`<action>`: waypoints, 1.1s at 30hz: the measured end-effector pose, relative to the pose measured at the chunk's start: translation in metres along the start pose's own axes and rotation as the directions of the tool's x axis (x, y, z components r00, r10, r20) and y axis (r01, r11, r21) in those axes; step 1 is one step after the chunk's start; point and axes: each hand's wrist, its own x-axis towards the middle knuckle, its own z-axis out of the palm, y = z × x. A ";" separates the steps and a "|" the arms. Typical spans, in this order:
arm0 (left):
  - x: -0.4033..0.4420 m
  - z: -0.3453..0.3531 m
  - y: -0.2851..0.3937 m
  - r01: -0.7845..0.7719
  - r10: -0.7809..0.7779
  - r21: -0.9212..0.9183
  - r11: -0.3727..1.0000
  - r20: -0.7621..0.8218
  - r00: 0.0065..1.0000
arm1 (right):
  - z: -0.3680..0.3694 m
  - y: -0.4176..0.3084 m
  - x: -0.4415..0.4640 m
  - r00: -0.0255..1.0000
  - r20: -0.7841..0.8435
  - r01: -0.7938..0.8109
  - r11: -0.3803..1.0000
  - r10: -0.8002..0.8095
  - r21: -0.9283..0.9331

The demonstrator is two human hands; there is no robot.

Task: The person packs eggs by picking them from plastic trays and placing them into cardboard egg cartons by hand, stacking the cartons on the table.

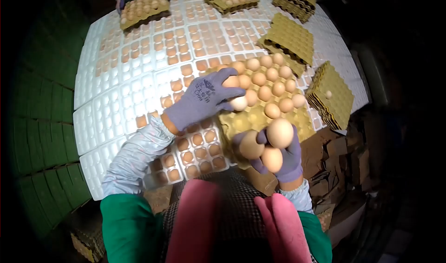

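My left hand (204, 98), in a purple-grey glove with dark print, reaches over the yellow pulp egg tray (239, 123). Its fingers curl round brown eggs (239, 103) at the tray's left side; whether these are lifted off it I cannot tell. Closer to my body, my right hand (290, 158), gloved alike, is closed round three eggs (279, 133) above the tray's front edge. More eggs (265, 93) sit in the tray's far and right cups, while several front-left cups are bare. Left of the tray, clear plastic egg packs (200, 152) hold eggs.
Rows of plastic packs (104, 123) cover the table, many unfilled at left. Stacked pulp trays (331, 96) stand along the right side, one with an egg on top. At the far left, another person's gloved hands (121, 4) hold a full egg tray (145, 8). Green slats (44, 137) are at left.
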 end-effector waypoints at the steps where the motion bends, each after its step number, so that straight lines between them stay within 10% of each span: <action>1: -0.017 -0.010 0.004 0.147 -0.170 -0.218 0.965 -0.093 0.981 | -0.003 0.013 -0.003 0.994 0.071 -0.078 0.997 0.079 -0.025; 3: -0.059 -0.014 -0.007 0.343 -0.520 -0.578 0.740 -0.168 0.838 | -0.004 0.035 -0.002 0.965 0.158 -0.191 0.972 0.212 -0.137; 9: -0.175 -0.015 -0.121 0.906 -0.879 -0.055 0.420 -0.273 0.391 | 0.052 0.103 0.085 0.842 -0.285 -0.535 0.782 0.459 -0.320; 11: -0.187 -0.004 -0.171 0.894 -0.841 0.148 0.423 -0.303 0.448 | 0.028 0.154 0.124 0.977 -0.207 -0.195 0.635 0.057 -0.748; 13: -0.191 0.002 -0.198 0.831 -0.877 0.326 0.452 -0.010 0.481 | 0.025 0.190 0.169 0.941 -0.071 0.056 0.359 -0.331 -0.931; 17: -0.200 0.019 -0.181 0.792 -0.774 0.125 0.598 -0.164 0.611 | 0.018 0.222 0.253 0.911 -0.113 -0.068 0.125 -0.396 -0.990; 21: -0.222 0.033 -0.168 0.710 -0.720 0.141 0.690 0.041 0.692 | -0.011 0.244 0.308 0.958 -0.165 -0.220 -0.235 -0.233 -0.947; 28: -0.179 0.009 -0.237 0.681 -0.795 -0.420 0.599 -0.409 0.447 | -0.032 0.225 0.349 0.966 -0.172 -0.206 -0.172 -0.192 -0.963; 30: -0.173 0.024 -0.266 0.652 -0.619 -0.060 0.756 -0.389 0.683 | -0.034 0.223 0.362 0.973 -0.212 -0.228 -0.270 -0.086 -0.936; 33: -0.194 0.064 -0.280 0.574 -0.463 0.321 0.753 -0.361 0.809 | -0.015 0.232 0.378 0.924 -0.022 -0.036 -0.031 -0.381 -0.999</action>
